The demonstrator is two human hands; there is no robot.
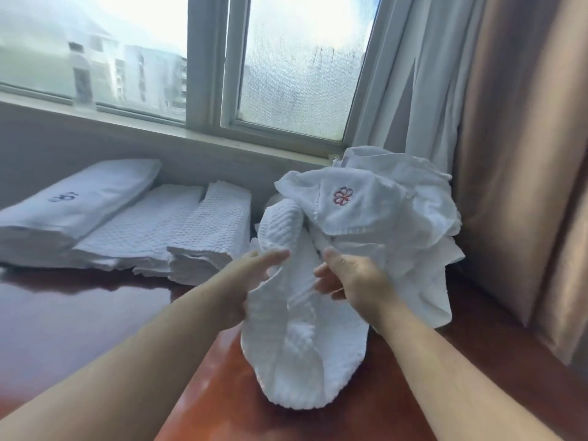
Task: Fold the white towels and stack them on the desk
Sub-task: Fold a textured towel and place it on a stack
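A ribbed white towel (299,338) droops onto the worktop (95,313) near its right edge, gripped by the left hand (246,281) and right hand (346,278), before a crumpled towel heap (381,224), with folded stacks (127,224) along the far-left edge.

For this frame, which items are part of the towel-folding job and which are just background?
Part of the job:
ribbed towel, held by left hand and right hand
unfolded pile
folded stacks
desk

Background:
window
white curtain
brown curtain
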